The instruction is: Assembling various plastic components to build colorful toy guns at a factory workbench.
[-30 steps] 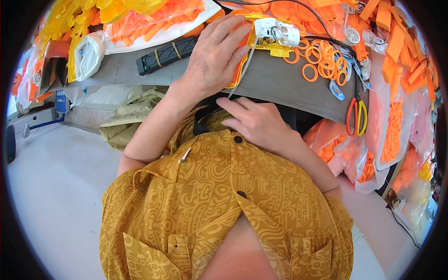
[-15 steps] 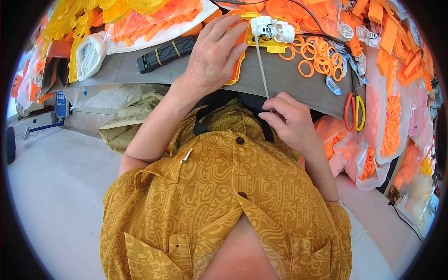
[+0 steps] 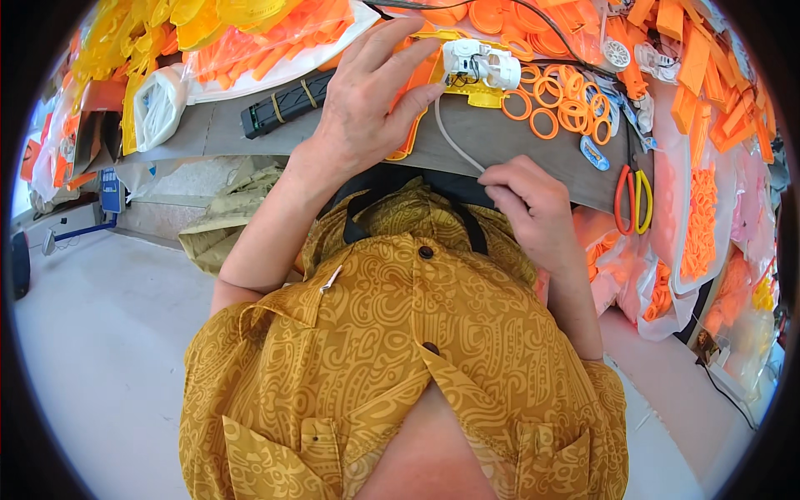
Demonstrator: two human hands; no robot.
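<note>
A thin pale tube (image 3: 454,142) bends between the white mechanism and my right hand (image 3: 537,208), whose fingers are pinched on its near end. The white mechanism (image 3: 483,67) with dark wires sits in a yellow shell half (image 3: 486,100) at the table's edge. Left of it, my left hand (image 3: 367,96) rests over an orange shell piece (image 3: 408,142) with yellow edging. Its fingers are stretched out and apart, with the thumb tip beside the tube's upper end. The hand covers much of the orange piece.
Orange rings (image 3: 571,108) lie right of the mechanism, near red-and-yellow-handled pliers (image 3: 635,200). A black bar-shaped part (image 3: 286,107) with bands lies left. Yellow parts (image 3: 208,18), orange blocks (image 3: 708,75) and bags of orange parts surround the table. A black cable (image 3: 575,50) crosses the back.
My right hand has shifted slightly right, and the tube, nearly straight before, now bows. My left hand has moved a little left, its thumb now lower beside the tube.
</note>
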